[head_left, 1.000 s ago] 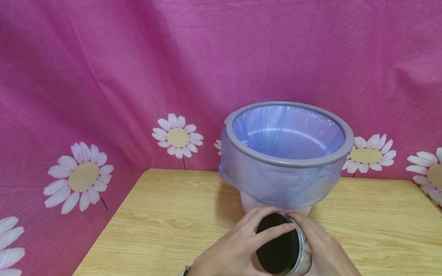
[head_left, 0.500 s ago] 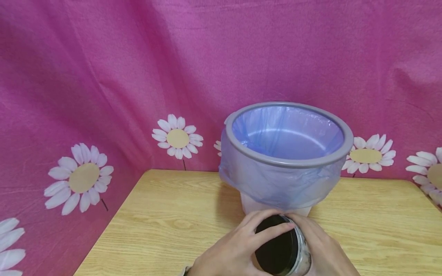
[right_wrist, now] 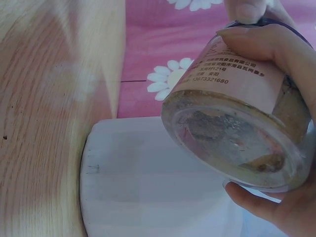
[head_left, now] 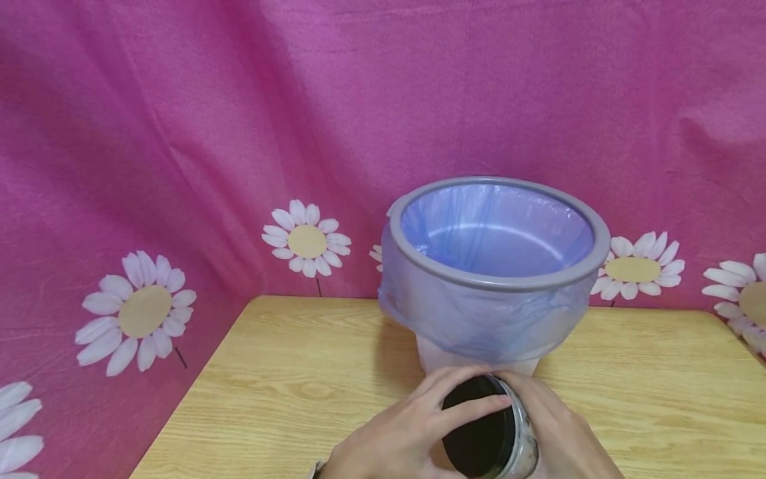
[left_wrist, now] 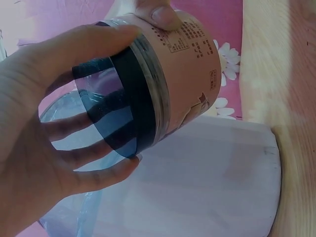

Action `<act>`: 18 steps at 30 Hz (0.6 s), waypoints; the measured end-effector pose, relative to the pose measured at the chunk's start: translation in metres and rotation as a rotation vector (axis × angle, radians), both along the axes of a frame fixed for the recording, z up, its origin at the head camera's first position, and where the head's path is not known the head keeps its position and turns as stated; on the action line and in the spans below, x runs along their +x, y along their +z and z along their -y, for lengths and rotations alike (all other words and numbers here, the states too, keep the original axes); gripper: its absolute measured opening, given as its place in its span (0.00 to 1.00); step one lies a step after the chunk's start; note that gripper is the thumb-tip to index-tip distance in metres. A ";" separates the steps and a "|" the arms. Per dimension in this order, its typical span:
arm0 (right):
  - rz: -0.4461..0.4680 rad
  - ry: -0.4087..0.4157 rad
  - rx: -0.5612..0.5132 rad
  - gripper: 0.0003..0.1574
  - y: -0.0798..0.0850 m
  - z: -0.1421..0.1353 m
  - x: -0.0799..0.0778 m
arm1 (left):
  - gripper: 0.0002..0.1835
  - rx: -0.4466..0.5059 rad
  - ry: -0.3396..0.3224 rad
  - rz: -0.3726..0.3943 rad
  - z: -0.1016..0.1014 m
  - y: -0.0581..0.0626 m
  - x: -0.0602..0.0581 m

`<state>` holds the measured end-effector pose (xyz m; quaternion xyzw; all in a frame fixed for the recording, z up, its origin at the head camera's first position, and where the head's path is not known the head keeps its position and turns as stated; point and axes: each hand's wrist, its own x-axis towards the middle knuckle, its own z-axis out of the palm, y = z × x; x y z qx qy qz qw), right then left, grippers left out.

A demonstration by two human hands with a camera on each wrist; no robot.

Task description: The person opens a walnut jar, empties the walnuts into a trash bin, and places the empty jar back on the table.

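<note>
Both hands hold a clear jar (right_wrist: 222, 143) with a black lid (head_left: 479, 429) and a pinkish printed label (left_wrist: 190, 64). My left hand (head_left: 407, 426) grips the lid, fingers and thumb spread round its edge. My right hand (head_left: 556, 419) wraps round the jar's body from the other side. The jar is tilted, its lid turned to the left and its base to the right. Brownish residue shows through the base in the right wrist view. In the head view the jar is in front of the lower part of a bin (head_left: 479, 366).
The bin has a grey rim (head_left: 503, 283) and a bluish plastic liner (head_left: 479, 326) folded over its outside. It stands on a wood-grain table (head_left: 287, 372). Behind and to the left hangs a pink cloth (head_left: 335, 120) with daisies.
Both hands keep their hold on the jar and its lid. Jar and hands shift very slightly lower in the head view; the bin stays in place.
</note>
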<state>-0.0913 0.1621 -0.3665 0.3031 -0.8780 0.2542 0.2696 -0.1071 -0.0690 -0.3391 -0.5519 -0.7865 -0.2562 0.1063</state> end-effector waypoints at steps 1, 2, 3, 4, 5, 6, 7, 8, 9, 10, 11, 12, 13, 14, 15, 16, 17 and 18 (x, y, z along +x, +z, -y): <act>-0.003 0.002 -0.001 0.73 0.000 0.000 0.000 | 0.49 0.001 0.004 0.002 0.000 0.000 0.000; -0.004 0.000 0.000 0.73 0.000 0.000 0.000 | 0.49 0.001 0.008 0.004 0.000 -0.001 0.000; -0.003 0.001 -0.001 0.73 0.000 0.000 0.000 | 0.49 0.000 0.013 0.001 0.000 -0.001 0.000; -0.005 0.000 0.000 0.72 0.000 0.000 0.000 | 0.49 -0.002 0.016 -0.001 0.000 -0.001 0.000; -0.006 -0.002 0.002 0.72 0.000 0.000 0.000 | 0.49 -0.002 0.016 0.000 0.000 -0.001 0.000; -0.006 -0.003 0.002 0.72 0.000 0.000 0.000 | 0.49 -0.004 0.017 -0.005 0.000 -0.001 0.000; -0.005 -0.005 0.005 0.72 0.000 0.000 0.000 | 0.49 -0.006 0.016 -0.009 0.000 -0.001 0.000; -0.005 -0.007 0.007 0.72 0.000 0.000 0.000 | 0.50 -0.007 0.013 -0.011 0.000 -0.001 -0.001; -0.004 -0.008 0.008 0.72 0.000 0.000 0.000 | 0.50 -0.009 0.012 -0.014 -0.001 -0.001 -0.001; -0.005 -0.010 0.010 0.72 0.000 0.000 0.000 | 0.50 -0.009 0.010 -0.012 -0.001 -0.001 -0.001; 0.001 -0.011 0.010 0.73 0.000 0.000 0.000 | 0.50 -0.009 0.010 -0.012 -0.001 -0.001 -0.001; 0.008 -0.012 0.010 0.73 0.000 0.000 0.001 | 0.50 -0.006 0.011 -0.012 -0.001 -0.001 -0.001; 0.011 -0.013 0.012 0.73 0.000 0.000 0.001 | 0.50 -0.003 0.012 -0.003 0.000 -0.001 0.000; 0.013 -0.013 0.012 0.73 0.000 0.000 0.001 | 0.50 0.001 0.015 0.006 0.000 -0.001 0.000; 0.018 -0.014 0.013 0.72 0.001 0.000 0.001 | 0.50 0.006 0.019 0.016 0.000 -0.001 0.000; 0.022 -0.013 0.013 0.72 0.001 0.000 0.001 | 0.50 0.013 0.021 0.027 0.000 -0.001 0.000; 0.028 -0.012 0.013 0.72 0.001 0.000 0.001 | 0.51 0.019 0.023 0.038 0.000 -0.001 0.000; 0.028 -0.013 0.013 0.72 0.001 0.000 0.001 | 0.51 0.022 0.024 0.037 0.000 0.000 0.000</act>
